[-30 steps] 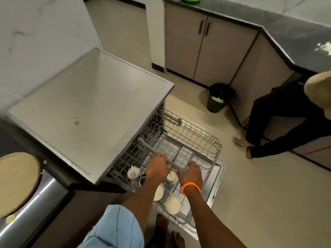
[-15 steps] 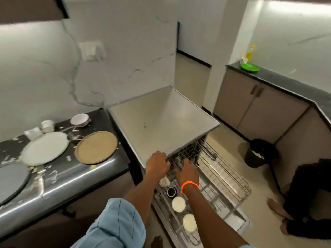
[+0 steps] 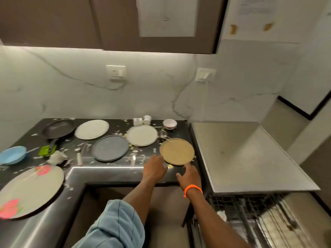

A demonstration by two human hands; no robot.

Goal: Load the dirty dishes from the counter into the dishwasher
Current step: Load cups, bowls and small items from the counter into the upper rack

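Now you reach both hands for the tan plate [image 3: 177,151], which lies flat at the counter [image 3: 114,171] corner nearest the dishwasher [image 3: 250,210], likely the handiest pick. Your left hand [image 3: 155,167] and right hand [image 3: 189,174] are spread and loose, holding nothing; the plate's near rim sits just beyond your fingertips [image 3: 161,157], left ones about touching it.

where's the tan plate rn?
Head view: tan plate lies at the counter's right front corner beside the dishwasher, both hands just short of it.
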